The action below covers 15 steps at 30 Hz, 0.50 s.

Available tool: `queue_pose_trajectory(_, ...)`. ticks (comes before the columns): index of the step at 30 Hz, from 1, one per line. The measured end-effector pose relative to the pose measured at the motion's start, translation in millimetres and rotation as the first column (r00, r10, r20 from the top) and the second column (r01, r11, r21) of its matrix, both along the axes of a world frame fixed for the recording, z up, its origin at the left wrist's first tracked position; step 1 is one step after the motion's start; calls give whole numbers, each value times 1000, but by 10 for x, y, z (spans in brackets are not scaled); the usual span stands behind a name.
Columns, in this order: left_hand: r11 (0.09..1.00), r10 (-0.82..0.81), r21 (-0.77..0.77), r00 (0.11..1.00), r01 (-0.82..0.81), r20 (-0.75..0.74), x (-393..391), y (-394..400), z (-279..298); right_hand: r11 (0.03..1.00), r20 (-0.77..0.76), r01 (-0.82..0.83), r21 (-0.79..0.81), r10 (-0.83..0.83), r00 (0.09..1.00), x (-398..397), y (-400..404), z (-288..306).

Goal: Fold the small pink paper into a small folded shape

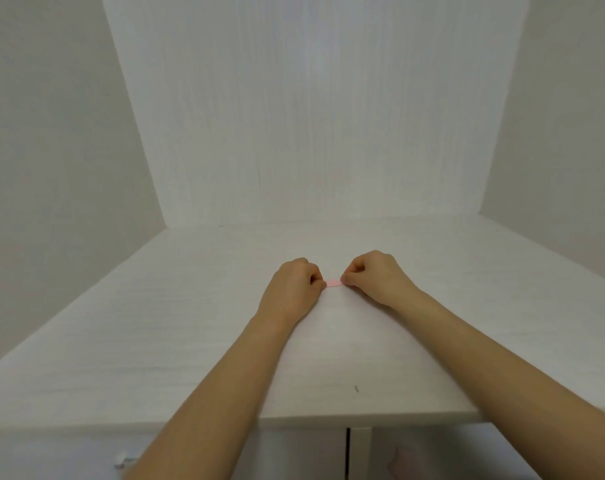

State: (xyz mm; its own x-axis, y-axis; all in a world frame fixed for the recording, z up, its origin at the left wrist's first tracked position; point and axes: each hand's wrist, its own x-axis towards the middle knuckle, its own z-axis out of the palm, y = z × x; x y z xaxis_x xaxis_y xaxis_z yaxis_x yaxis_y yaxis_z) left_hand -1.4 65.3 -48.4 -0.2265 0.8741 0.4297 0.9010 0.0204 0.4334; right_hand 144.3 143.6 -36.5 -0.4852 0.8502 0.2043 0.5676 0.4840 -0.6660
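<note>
Head view: the pink paper, a narrow strip lying on the white table, is pinched at its left end by the curled fingers of the left hand and at its right end by the right hand. If uneven pressure is applied, a crooked crease or a tear could be caused.

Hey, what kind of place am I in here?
Probably a plain indoor room at home: a white wood-grain table pushed against bare white walls, with cabinet doors below.
</note>
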Motion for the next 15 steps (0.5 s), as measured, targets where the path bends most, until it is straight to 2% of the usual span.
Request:
queue_pose_trajectory(4, 1000, 18, 9, 968, -21, 251, -78, -67, 49, 987, -172, -15, -160, -13, 985, 61, -10, 39)
queue_pose_trajectory(6, 999, 25, -35, 919, -12, 393, -110, -126, 103, 962, -306, -74, -265, -11, 952, 114, -46, 76)
queue_pose_trajectory(8, 997, -19, -48, 845, 54, 535, -161, -205, 203, 950, -405, -124, -287, -3, 914, 173, -114, 163)
queue_pose_trajectory(12, 963, -189, 6, 660, 270, 727, -205, -440, 511, 951, -587, -193, -243, 15, 810, 226, -269, 417)
queue_pose_trajectory(15, 905, -332, 181, 370, 386, 868, -239, -631, 913, 944, -737, -259, -204, 26, 675, 262, -384, 719)
